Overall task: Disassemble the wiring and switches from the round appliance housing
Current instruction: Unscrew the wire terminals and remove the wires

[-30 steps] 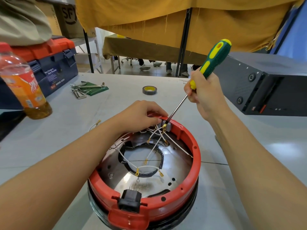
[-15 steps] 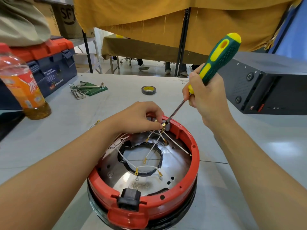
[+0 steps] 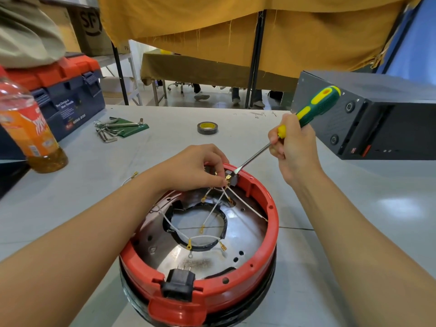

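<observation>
The round red housing (image 3: 264,253) lies open side up on the grey table, its shiny metal base showing. White wires (image 3: 212,211) with brass terminals cross its inside. A small grey switch block (image 3: 232,179) sits at the far rim. My left hand (image 3: 195,168) pinches the wires and terminals right beside that block. In my right hand (image 3: 292,147) I grip a green and yellow screwdriver (image 3: 316,107), with its flat tip against the switch block. A black power socket (image 3: 178,283) sits in the near rim.
A black metal case (image 3: 377,119) stands at the right. A roll of tape (image 3: 207,128) and hex keys on a green pouch (image 3: 118,128) lie further back. An orange drink bottle (image 3: 30,133) and a blue toolbox (image 3: 68,95) are at the left.
My right hand has lowered and tilted the screwdriver handle toward the right, the tip staying at the switch block. My left hand keeps hold of the wires at the far rim.
</observation>
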{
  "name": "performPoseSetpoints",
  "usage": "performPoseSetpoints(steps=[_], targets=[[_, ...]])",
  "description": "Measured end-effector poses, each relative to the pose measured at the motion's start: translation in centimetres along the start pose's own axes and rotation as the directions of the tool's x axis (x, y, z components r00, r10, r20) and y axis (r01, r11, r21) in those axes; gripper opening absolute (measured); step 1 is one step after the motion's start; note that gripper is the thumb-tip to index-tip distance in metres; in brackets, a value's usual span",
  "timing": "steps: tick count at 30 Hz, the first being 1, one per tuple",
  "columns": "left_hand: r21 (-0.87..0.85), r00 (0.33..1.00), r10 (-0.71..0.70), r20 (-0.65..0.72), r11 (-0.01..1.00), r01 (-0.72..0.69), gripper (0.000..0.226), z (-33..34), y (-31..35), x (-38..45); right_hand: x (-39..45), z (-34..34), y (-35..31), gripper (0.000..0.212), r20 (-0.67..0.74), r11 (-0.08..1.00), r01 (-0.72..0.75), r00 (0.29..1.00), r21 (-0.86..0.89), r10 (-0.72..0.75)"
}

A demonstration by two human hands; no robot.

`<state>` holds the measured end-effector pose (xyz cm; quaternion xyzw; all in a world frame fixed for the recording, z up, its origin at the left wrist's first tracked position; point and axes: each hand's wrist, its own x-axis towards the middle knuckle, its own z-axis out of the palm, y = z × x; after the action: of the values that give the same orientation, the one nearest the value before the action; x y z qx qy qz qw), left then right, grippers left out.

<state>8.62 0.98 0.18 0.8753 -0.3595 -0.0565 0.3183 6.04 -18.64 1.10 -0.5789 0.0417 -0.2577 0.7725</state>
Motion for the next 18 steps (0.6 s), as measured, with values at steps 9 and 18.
performPoseSetpoints(steps=[9,18], targets=[[-0.031,1.0,-0.004,0.001,1.0,0.004,0.012,0.0,0.0,-0.1,-0.9,0.6,1.6,0.022,0.01,0.995,-0.096,0.995,0.034,0.096],[-0.043,1.0,-0.013,-0.001,0.999,0.013,0.011,0.0,0.2,-0.1,-1.7,0.4,-0.7,0.019,0.069,0.983,0.179,0.982,-0.039,-0.176]])
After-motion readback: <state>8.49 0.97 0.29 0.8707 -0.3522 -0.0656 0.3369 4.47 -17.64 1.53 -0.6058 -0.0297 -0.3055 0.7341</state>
